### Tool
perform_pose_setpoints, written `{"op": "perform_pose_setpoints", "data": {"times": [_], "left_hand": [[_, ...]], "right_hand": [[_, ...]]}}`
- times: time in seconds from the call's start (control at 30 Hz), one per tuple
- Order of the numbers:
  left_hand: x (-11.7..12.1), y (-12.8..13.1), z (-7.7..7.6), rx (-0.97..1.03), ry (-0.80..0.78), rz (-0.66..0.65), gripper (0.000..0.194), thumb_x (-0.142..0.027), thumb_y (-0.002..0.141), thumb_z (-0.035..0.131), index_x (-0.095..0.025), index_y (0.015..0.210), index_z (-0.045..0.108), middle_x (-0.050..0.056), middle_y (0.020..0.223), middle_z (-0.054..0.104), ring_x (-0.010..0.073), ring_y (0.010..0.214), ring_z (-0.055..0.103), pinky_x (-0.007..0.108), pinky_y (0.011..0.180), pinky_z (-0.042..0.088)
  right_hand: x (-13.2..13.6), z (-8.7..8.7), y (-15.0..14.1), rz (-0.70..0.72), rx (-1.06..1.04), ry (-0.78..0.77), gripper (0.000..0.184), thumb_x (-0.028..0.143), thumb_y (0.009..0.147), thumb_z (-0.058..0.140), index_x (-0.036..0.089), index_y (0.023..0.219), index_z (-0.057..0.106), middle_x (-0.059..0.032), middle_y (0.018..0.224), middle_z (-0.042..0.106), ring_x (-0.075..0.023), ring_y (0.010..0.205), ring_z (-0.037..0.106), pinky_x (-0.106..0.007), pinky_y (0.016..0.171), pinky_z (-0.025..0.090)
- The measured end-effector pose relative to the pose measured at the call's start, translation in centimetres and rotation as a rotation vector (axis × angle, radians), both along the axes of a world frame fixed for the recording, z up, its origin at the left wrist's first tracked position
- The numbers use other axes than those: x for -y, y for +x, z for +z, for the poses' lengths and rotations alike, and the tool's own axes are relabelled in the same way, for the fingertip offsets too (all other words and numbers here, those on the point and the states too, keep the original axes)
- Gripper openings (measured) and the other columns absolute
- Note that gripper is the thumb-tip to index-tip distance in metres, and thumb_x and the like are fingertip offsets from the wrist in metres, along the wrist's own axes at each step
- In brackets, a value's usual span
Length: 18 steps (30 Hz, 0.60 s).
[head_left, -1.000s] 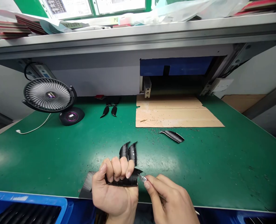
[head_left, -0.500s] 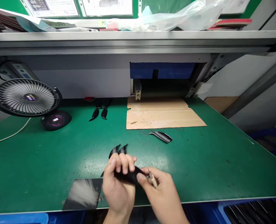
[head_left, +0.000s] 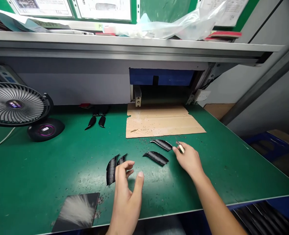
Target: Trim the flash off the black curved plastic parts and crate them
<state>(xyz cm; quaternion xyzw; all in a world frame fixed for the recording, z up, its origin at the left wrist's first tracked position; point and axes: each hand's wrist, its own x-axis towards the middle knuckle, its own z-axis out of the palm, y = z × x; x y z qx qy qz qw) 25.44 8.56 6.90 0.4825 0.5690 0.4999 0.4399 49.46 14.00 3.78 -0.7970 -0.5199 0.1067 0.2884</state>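
Thumb (head_left: 139,184) spread, left hand (head_left: 127,192) is unclenched near black pieces (head_left: 111,172); right hand (head_left: 189,159) grips a pale-handled tool (head_left: 181,148).

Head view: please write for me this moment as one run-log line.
left hand: open, near left black pieces | right hand: holds knife, beside right black pieces | cardboard: on green table

The right grip (head_left: 189,159) holds a tool (head_left: 181,148) near black pieces (head_left: 162,144).

Spans the lower frame as green worktop (head_left: 232,163); bears fan (head_left: 38,106) at left, cardboard (head_left: 159,123) right of centre, four curved black parts (head_left: 156,158) below centre, dark plate (head_left: 77,210) lower left and scattered specks (head_left: 99,199).
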Motion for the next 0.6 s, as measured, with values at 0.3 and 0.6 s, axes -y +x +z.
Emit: {"op": "perform_pose_setpoints", "data": {"times": [0.3,0.6], "left_hand": [[-2.6,-0.6,2.3,0.815,-0.222,-0.020,0.035,-0.042,0.080,0.068,-0.020,0.104,0.054,0.006,0.101,0.060,0.0209,0.106,0.055,0.036,0.090,0.045],[-2.4,-2.9,4.5,1.395,0.083,0.295,0.041,-0.023,0.087,0.050,-0.019,0.057,0.022,-0.007,0.053,0.012,0.0074,0.042,0.021,0.021,0.041,0.028]], "right_hand": [[4.6,4.4,-9.5,0.446,-0.226,0.175,0.018,0.026,0.092,0.052,0.025,0.097,0.069,-0.0008,0.093,0.066,-0.0159,0.083,0.061,-0.024,0.073,0.046],[10.2,3.5,-13.3,0.662,-0.557,0.110,0.033,0.029,0.099,0.043,0.024,0.128,0.058,-0.0033,0.087,0.060,-0.0157,0.075,0.059,-0.025,0.067,0.047]]}}
